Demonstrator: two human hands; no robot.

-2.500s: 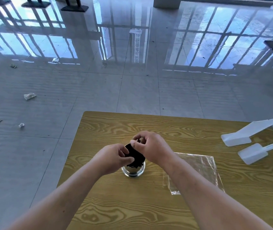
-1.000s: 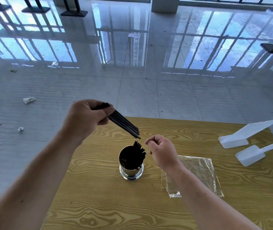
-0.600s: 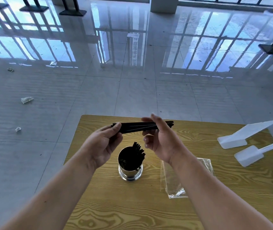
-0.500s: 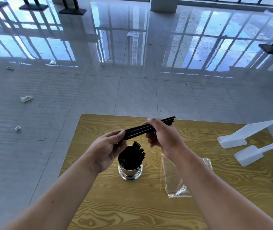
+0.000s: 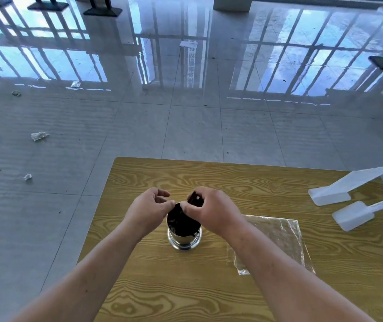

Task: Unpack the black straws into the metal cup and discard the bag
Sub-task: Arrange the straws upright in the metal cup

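Feeding a bundle of straws (image 5: 195, 199) down into the metal cup (image 5: 184, 238), which stands on the wooden table (image 5: 255, 187) near its middle. My right hand (image 5: 211, 213) is pinched closed on the bundle's upper end, directly over the cup's rim; only the dark tops show past the knuckles. My left hand (image 5: 150, 211) sits at the cup's left rim with fingers curled but apart; I cannot tell whether it touches the cup or the straws. The cup's inside reads dark, so I judge it already holds straws, count unknown.

The empty clear bag (image 5: 276, 242) lies flat on the table just right of the cup, partly under my right forearm. Two white plastic scoops (image 5: 348, 189) rest well apart at the far right edge.

Risks from here, as judgement:
- Cup is narrow and tall. Sideways push from either hand while seating the bundle could tip it and scatter straws.
- Letting go before the lower ends are inside could let straws fan out over the rim.
- Forearm dragging across the bag could sweep it off the table before I grasp it for disposal.
- Bag is thin and glossy; a flat pinch may slip.
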